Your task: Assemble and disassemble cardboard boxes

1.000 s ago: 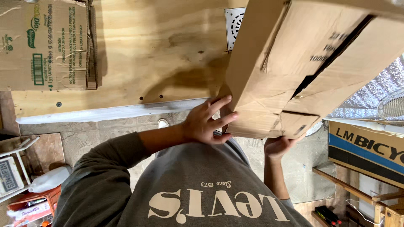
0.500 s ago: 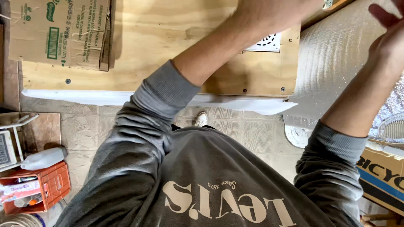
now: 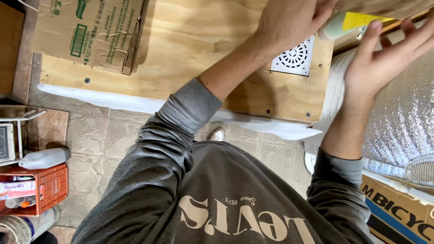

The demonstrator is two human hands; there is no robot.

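Looking down past our grey sweatshirt, we hold both hands up at the top right of the view, above the right end of a plywood board (image 3: 194,49) on the tiled floor (image 3: 104,135), with bare wood open to the left as far as a flattened cardboard box (image 3: 86,31). A pale green bottle with a yellow label (image 3: 346,22) sits at the top edge, our left hand (image 3: 289,22) beside it with its fingers cut off so we cannot tell their grip, our right hand (image 3: 384,58) touching it with fingers spread apart. At the floor's left edge, an orange crate (image 3: 49,187) holds small packages.
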